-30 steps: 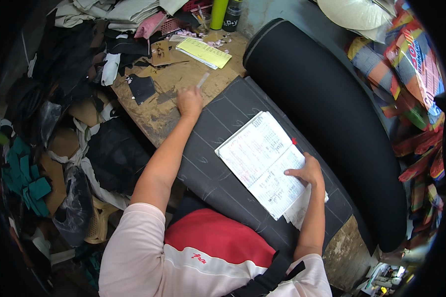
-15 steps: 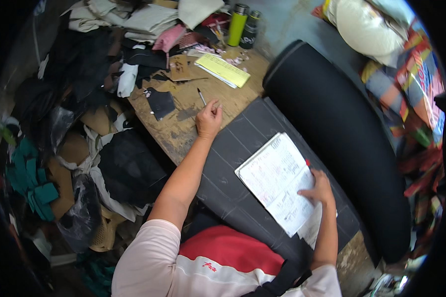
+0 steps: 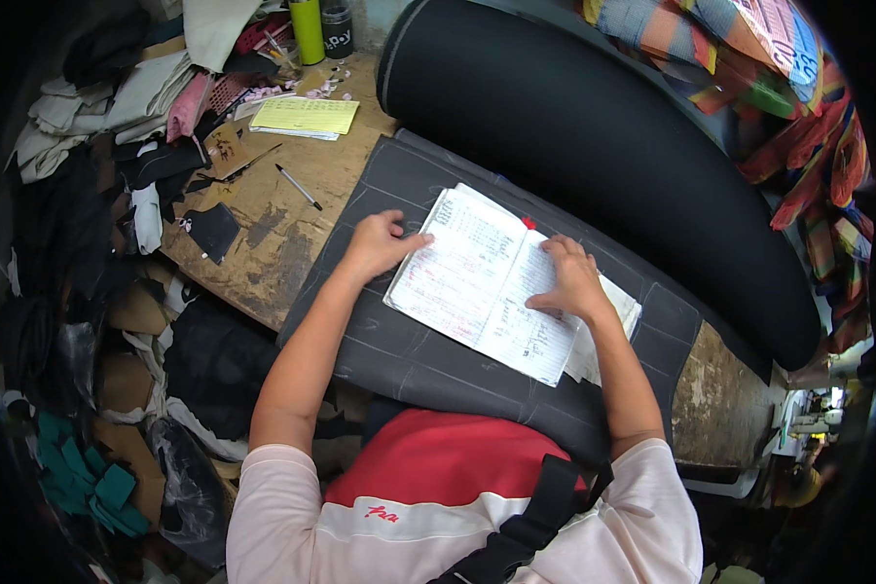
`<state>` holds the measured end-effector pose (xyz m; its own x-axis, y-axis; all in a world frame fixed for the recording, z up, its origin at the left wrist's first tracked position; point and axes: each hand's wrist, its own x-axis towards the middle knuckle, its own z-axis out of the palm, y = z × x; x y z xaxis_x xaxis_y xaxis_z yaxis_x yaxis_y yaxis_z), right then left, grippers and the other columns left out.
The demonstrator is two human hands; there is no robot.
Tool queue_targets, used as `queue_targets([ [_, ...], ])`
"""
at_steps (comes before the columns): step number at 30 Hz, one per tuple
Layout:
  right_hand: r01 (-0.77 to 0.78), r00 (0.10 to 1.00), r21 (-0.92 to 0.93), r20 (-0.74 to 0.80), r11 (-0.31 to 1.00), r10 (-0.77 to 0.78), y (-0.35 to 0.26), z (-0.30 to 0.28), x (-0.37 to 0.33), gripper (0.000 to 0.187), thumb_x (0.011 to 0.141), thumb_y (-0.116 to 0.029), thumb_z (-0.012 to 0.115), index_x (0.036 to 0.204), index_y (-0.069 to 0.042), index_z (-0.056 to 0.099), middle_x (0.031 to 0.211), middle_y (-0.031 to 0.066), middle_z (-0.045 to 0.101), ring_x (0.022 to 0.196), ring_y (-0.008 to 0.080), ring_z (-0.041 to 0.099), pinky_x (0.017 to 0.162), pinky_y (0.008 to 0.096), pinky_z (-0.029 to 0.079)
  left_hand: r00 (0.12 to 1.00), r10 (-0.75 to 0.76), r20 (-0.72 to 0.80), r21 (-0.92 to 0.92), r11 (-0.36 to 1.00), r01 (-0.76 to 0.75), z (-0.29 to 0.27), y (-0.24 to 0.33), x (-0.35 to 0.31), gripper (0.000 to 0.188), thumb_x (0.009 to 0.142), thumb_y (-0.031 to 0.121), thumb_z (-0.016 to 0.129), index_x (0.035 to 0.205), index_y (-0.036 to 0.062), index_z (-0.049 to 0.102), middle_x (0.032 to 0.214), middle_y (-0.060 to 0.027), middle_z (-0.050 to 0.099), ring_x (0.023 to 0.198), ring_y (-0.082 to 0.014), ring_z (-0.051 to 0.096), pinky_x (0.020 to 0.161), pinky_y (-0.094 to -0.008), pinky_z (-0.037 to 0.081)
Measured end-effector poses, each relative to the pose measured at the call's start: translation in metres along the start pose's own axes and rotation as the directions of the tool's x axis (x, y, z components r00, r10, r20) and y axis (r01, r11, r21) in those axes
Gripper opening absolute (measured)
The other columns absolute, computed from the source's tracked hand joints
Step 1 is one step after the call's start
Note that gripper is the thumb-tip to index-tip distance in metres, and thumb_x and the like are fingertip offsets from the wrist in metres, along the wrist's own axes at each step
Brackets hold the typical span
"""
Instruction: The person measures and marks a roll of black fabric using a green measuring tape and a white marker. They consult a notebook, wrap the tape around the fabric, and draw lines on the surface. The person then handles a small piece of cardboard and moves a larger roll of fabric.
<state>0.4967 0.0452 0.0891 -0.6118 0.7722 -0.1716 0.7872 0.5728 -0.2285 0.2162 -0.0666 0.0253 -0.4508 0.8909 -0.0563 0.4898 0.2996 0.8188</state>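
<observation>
An open notebook [image 3: 457, 282] with handwritten pages lies on dark cloth [image 3: 360, 341] marked with pale chalk lines. My left hand [image 3: 380, 245] is at the notebook's left edge, its thumb reaching to the page and its fingers loosely bent and apart. On the right-hand page rests my right hand [image 3: 571, 280], open with thumb and fingers spread. A small red thing [image 3: 529, 224] shows at the top by the fold. Loose paper [image 3: 621, 304] sticks out from under the notebook's right side, partly behind my right forearm. A pen [image 3: 299, 187] lies on the bare wood to the left.
A thick roll of black fabric [image 3: 594, 146] runs along the far side of the wooden table [image 3: 263, 204]. A yellow pad [image 3: 307, 116], a green bottle [image 3: 307, 31] and a dark bottle [image 3: 338, 29] stand at the back left. Cloth scraps [image 3: 88, 477] are heaped at left.
My left hand has left the spot beside the pen and come to the notebook's left edge. My right hand has moved farther up the right page. The whole view has shifted.
</observation>
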Motion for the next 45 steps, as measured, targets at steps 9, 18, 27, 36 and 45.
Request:
queue_targets([
  [9,0.135,0.916,0.297,-0.400,0.945,-0.005,0.021,0.034,-0.030,0.084,0.052,-0.022,0.087,0.124,0.001,0.049,0.138,0.0200,0.037,0.128,0.0380,0.035,0.106,0.0417,0.031,0.998,0.034,0.061,0.183,0.982,-0.045,0.022,0.045,-0.027,0.044,0.077,0.024,0.070,0.111,-0.0022,0.061,0.101,-0.0173,0.063,0.086,-0.0303,0.062,0.077,-0.0362,0.050],
  [18,0.365,0.543,0.297,-0.838,0.882,0.058,0.054,0.074,-0.038,0.050,0.075,-0.025,0.074,0.111,0.004,0.054,0.121,0.0196,0.052,0.115,0.0343,0.049,0.098,0.0388,0.039,0.948,0.295,-0.116,-0.145,0.939,-0.310,0.019,0.052,-0.050,0.026,0.084,0.013,0.064,0.106,0.0010,0.065,0.079,-0.0114,0.066,0.074,-0.0192,0.061,0.072,-0.0332,0.050],
  [27,0.214,0.650,0.498,-0.714,0.840,0.258,0.067,0.080,-0.029,0.029,0.085,-0.019,0.064,0.103,0.004,0.060,0.107,0.0182,0.060,0.102,0.0298,0.057,0.091,0.0348,0.043,0.794,-0.178,-0.581,-0.423,0.900,-0.108,-0.172,-0.072,0.021,0.041,0.083,0.022,0.067,0.110,-0.0074,0.058,0.100,-0.0161,0.064,0.083,-0.0176,0.062,0.073,-0.0297,0.049],
  [36,0.333,0.943,0.609,-0.201,0.720,-0.266,0.061,0.012,-0.149,0.053,0.055,-0.028,0.086,0.097,-0.003,0.065,0.111,0.0133,0.060,0.104,0.0268,0.057,0.088,0.0366,0.045,0.886,0.275,-0.374,0.181,0.958,-0.222,-0.094,-0.055,-0.124,0.055,0.075,0.023,0.076,0.117,-0.0053,0.055,0.107,-0.0162,0.059,0.101,-0.0213,0.057,0.089,-0.0325,0.044],
  [45,0.121,0.990,0.149,0.047,0.981,-0.129,0.043,0.045,-0.240,0.073,0.060,-0.046,0.078,0.117,-0.004,0.057,0.126,0.0154,0.052,0.125,0.0348,0.041,0.099,0.0507,0.033,0.863,-0.452,0.224,-0.537,0.682,0.497,0.018,-0.068,-0.250,0.031,0.088,0.029,0.062,0.097,-0.0002,0.060,0.085,-0.0109,0.065,0.076,-0.0181,0.065,0.063,-0.0280,0.050],
])
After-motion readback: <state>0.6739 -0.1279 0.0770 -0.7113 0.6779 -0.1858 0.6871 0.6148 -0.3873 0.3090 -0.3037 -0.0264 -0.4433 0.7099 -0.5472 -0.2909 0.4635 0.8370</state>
